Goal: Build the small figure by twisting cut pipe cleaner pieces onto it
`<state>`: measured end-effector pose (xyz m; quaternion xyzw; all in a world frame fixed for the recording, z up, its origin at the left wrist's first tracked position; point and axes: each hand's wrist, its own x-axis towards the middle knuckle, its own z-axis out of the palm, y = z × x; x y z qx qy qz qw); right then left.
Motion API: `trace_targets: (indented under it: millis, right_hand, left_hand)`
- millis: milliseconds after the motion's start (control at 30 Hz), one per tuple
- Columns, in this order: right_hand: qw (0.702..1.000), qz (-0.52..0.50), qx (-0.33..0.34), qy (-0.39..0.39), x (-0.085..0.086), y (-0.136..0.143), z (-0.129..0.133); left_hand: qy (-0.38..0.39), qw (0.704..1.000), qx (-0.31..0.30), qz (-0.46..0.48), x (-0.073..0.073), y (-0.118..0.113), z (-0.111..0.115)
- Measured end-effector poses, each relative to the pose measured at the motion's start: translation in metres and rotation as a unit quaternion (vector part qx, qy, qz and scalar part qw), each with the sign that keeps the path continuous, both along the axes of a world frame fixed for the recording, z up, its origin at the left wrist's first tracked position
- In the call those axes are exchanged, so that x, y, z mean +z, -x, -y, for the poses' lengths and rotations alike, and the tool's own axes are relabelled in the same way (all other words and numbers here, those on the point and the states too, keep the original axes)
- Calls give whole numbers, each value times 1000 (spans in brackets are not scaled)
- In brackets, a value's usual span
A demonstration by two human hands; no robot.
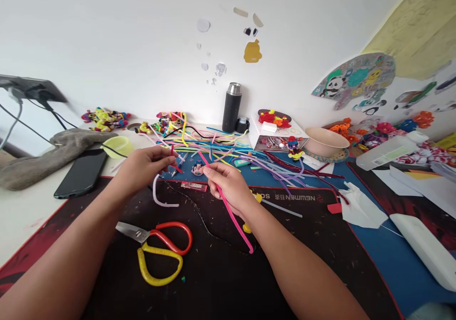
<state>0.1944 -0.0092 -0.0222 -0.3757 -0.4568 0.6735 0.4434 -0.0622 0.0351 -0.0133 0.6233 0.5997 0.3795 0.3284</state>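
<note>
My right hand is closed around a long pink pipe cleaner, which slants down toward me over the black mat. In a pinch, my left hand has a short red pipe cleaner piece with a darker pink tip above the fingers. Below that hand a white pipe cleaner curves; whether it is held or lies on the mat I cannot tell. Scissors with one red and one yellow handle rest on the mat nearer me. Between my hands, farther back, is a small pink-and-blue fuzzy piece.
Many coloured pipe cleaners are heaped behind my hands. A black thermos stands at the wall beside a white box. At left are a phone and a yellow-green bowl; at right, a beige bowl and a bottle.
</note>
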Motion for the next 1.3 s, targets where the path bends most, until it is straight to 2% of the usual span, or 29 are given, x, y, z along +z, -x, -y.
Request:
trace_targets:
  millis: [67,133,200,300,500,700,900,1300]
  right_hand:
    - [1000,0,1,-3,1,0,0]
    - [1000,0,2,-8,1,0,0]
    - [1000,2,4,-15,1,0,0]
    - [999,10,8,-29,0,1,1]
    - [998,38,21,-47,-2,2,3]
    - [995,72,36,-60,-3,3,4]
    - [995,72,43,-55,-5,4,5]
    - [993,87,63,-58,-3,4,7]
  left_hand:
    - [20,991,-33,128,6,-10,8]
    - [64,970,-49,231,10,-23,16]
    - [107,947,-63,297,13,-33,22]
    - [140,925,-79,344,13,-43,26]
    - [140,919,-77,361,11,-49,29]
    - [147,910,-115,370,10,-54,31]
    - [153,890,-98,418,6,-54,30]
    - [133,896,-119,407,5,-54,31]
